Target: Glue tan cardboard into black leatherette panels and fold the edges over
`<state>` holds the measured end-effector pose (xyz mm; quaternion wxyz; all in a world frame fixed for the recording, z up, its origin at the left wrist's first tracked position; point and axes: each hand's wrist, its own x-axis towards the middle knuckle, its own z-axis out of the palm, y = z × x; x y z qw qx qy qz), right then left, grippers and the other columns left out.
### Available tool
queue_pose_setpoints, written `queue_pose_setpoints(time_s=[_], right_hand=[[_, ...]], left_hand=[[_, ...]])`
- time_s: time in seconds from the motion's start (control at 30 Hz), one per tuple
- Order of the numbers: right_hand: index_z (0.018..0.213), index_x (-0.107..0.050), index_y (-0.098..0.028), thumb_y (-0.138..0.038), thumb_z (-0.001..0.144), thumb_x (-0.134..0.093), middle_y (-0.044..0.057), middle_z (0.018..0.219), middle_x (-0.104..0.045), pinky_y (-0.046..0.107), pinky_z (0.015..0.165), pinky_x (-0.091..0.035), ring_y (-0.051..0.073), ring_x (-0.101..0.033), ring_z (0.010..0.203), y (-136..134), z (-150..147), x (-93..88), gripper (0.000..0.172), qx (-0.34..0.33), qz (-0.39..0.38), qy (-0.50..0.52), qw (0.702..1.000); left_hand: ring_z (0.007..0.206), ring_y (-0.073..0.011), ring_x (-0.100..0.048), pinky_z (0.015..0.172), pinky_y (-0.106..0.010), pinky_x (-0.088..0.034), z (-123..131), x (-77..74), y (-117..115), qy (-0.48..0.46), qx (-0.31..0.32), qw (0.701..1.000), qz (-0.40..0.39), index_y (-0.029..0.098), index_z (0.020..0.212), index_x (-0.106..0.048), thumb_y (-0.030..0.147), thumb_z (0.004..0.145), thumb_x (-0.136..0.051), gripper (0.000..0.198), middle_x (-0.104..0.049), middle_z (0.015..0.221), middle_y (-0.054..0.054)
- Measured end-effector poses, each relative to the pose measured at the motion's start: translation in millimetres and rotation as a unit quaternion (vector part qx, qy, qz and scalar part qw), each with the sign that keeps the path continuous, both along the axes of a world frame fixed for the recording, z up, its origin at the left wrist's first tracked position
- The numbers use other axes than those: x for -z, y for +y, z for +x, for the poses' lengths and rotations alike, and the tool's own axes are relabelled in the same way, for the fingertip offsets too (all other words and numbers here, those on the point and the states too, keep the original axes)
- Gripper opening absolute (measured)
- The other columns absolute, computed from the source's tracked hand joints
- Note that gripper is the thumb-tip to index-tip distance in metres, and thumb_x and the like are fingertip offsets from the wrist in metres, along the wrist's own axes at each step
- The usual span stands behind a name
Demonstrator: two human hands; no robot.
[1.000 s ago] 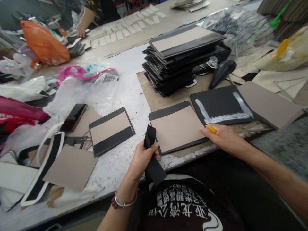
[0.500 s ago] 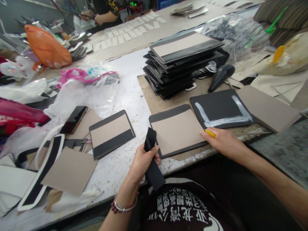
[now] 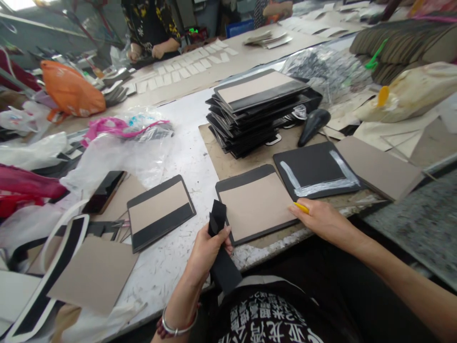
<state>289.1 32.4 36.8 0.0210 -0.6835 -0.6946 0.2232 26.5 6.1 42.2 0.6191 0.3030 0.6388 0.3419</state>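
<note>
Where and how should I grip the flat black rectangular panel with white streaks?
I'd pinch the black panel by its far edge, reaching over from above: it lies flat, with white streaks along its left, right and near edges only.

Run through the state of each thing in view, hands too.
Left hand, closed around the black strip
Right hand, closed on a yellow item, mostly hidden
Middle panel, flat, beige face up
Smeared black panel, flat, whitish streaks along three edges
Left panel, flat, apart from both hands
Panel pile, stacked unevenly
Phone, screen dark
Orange bag, bulging
</note>
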Motion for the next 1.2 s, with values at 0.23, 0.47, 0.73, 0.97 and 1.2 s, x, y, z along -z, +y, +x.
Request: queue_pose_setpoints(time_s=[0.23,0.47,0.73,0.97,1.2], right_hand=[[0.067,-0.043,-0.022,-0.035,0.089,-0.037,0.003,0.065,-0.057,0.025,0.058,-0.031,0.018,-0.057,0.065,-2,-3,-5.6,0.027,0.01,-0.008,-0.005,1.0],[0.072,-0.049,-0.021,-0.036,0.09,-0.037,0.005,0.07,-0.062,0.025,0.058,-0.031,0.021,-0.061,0.072,-2,-4,-8.1,0.027,0.005,-0.019,-0.02,1.0],[0.079,-0.054,-0.02,-0.037,0.091,-0.036,0.006,0.072,-0.063,0.025,0.058,-0.03,0.02,-0.061,0.072,-2,-5,-14.9,0.027,-0.017,-0.033,-0.047,0.998],[0.085,-0.057,-0.02,-0.036,0.091,-0.035,0.006,0.075,-0.065,0.026,0.06,-0.033,0.021,-0.062,0.075,-3,-6,-20.0,0.028,-0.039,-0.032,-0.07,0.996],[0.089,-0.06,-0.019,-0.038,0.091,-0.035,0.01,0.081,-0.067,0.028,0.063,-0.037,0.025,-0.064,0.079,-1,-11,-26.2,0.031,-0.038,-0.044,-0.104,0.993]], left_hand=[[0.035,-0.0119,-0.05,0.039,-0.023,-0.042,2,-2.8,-1,0.035,0.0,0.999,-0.001,0.017,0.054,-0.05,0.047,0.053,-0.075,0.039,-0.054,0.041,0.001],[0.036,-0.0117,-0.051,0.039,-0.022,-0.042,4,-5.0,-1,0.044,0.007,0.999,-0.003,0.017,0.055,-0.049,0.047,0.056,-0.075,0.039,-0.054,0.041,0.001],[0.036,-0.0117,-0.051,0.037,-0.022,-0.043,4,2.4,-1,0.025,-0.018,1.0,-0.004,0.017,0.063,-0.049,0.04,0.051,-0.078,0.039,-0.053,0.043,0.004],[0.037,-0.0118,-0.051,0.037,-0.022,-0.043,5,-0.5,0,0.029,-0.019,0.999,-0.02,0.017,0.064,-0.048,0.039,0.05,-0.077,0.039,-0.053,0.042,0.004],[0.037,-0.0113,-0.051,0.038,-0.021,-0.043,4,-1.2,-1,0.03,-0.008,0.999,-0.01,0.016,0.066,-0.049,0.038,0.051,-0.077,0.038,-0.054,0.043,0.004]])
